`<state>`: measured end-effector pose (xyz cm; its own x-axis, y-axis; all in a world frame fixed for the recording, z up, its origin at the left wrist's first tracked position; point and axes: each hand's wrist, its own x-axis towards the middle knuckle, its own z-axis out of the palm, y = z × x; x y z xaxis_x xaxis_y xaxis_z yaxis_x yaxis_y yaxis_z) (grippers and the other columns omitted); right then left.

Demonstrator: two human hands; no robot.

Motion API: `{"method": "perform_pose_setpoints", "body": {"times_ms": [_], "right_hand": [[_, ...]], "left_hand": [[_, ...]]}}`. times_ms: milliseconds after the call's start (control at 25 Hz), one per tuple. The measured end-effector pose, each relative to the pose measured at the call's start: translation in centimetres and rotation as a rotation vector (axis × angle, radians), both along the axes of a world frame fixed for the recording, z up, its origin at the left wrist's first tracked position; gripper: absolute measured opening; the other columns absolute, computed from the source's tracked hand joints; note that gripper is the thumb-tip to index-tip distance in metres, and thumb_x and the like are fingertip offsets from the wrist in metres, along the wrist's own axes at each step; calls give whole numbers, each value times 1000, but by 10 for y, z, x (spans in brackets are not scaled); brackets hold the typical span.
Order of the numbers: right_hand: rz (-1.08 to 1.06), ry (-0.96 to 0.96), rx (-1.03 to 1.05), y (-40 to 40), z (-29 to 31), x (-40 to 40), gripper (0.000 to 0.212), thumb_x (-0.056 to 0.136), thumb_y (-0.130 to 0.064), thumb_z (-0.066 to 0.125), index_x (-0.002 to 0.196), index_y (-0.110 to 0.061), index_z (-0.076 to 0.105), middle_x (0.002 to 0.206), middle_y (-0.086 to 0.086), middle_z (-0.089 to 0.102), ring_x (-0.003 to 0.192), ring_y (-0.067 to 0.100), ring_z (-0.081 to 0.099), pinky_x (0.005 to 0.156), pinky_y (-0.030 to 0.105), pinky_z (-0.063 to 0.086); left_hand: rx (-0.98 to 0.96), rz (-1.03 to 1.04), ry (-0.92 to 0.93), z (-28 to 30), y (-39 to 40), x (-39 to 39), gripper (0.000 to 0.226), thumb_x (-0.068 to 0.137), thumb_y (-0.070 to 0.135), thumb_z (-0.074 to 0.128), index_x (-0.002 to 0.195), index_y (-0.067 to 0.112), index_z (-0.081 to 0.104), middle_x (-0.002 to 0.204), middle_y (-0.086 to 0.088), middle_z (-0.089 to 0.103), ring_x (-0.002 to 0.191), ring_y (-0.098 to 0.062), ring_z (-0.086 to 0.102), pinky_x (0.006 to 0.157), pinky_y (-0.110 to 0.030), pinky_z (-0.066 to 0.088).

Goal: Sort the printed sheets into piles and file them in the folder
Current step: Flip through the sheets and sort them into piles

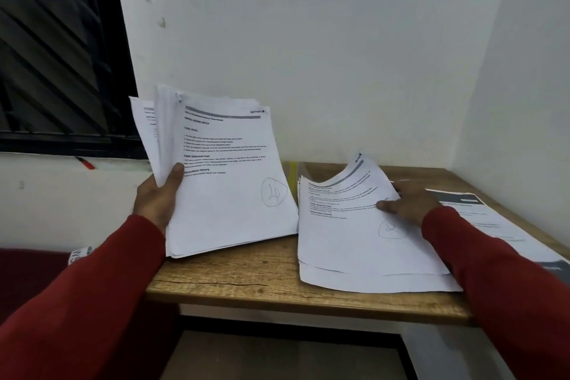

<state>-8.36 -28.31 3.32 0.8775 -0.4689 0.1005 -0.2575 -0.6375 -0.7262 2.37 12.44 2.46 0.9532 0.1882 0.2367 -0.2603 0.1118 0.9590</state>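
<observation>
Two piles and a held stack (pixel 228 176) crowd a small table (pixel 262 281) wedged into a wall corner. Risk: the near pile (pixel 364 244) overhangs the front edge and could slide off; the stack, fanned loosely, could shed sheets. Left hand (pixel 160 194) grips its left edge, thumb on top. Right hand (pixel 407 200) pinches the curling top sheet (pixel 345 191). Open room only front-left; folder not identifiable.
</observation>
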Motion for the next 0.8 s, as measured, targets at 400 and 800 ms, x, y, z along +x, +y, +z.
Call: {"method": "perform_pose_setpoints", "body": {"times_ms": [400, 800], "right_hand": [[25, -85, -45, 15, 2, 8, 38, 82, -14, 76, 119, -9, 66, 113, 10, 70, 105, 29, 65, 95, 38, 50], [145, -285, 459, 74, 39, 0, 58, 88, -65, 55, 115, -15, 65, 101, 5, 70, 79, 23, 63, 64, 33, 51]], "left_hand": [[-193, -94, 75, -2, 5, 10, 45, 92, 51, 62, 125, 21, 62, 115, 2, 70, 104, -23, 68, 88, -39, 53], [-53, -402, 111, 1, -19, -5, 41, 95, 43, 59, 127, 18, 61, 114, -6, 73, 92, -22, 74, 68, -32, 60]]}}
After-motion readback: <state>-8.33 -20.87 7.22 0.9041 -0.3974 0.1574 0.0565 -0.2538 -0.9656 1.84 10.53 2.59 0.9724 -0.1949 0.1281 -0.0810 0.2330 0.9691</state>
